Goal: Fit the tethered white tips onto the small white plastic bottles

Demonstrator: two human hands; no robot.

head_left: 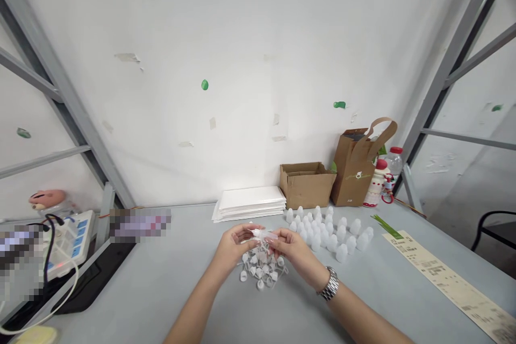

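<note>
Both hands meet in the middle of the table, above a pile of small white plastic caps with thin stems (264, 270). My left hand (234, 247) is closed, its fingers on the white end of a small translucent plastic piece (263, 234). My right hand (293, 250) pinches the other end of that piece; its exact kind is hard to make out. To the right of the right hand stand several frosted white bullet-shaped plastic pieces (341, 252), upright in loose rows. Fingers hide part of the held piece and the back of the pile.
Behind the hands lies a stack of white sheets (250, 199), beside an open cardboard box (306, 188) and a brown paper bag (352, 172). Bottles (379, 183) stand at the back right. A long printed paper strip (443, 279) lies right; a power strip (83, 239) with cables lies left.
</note>
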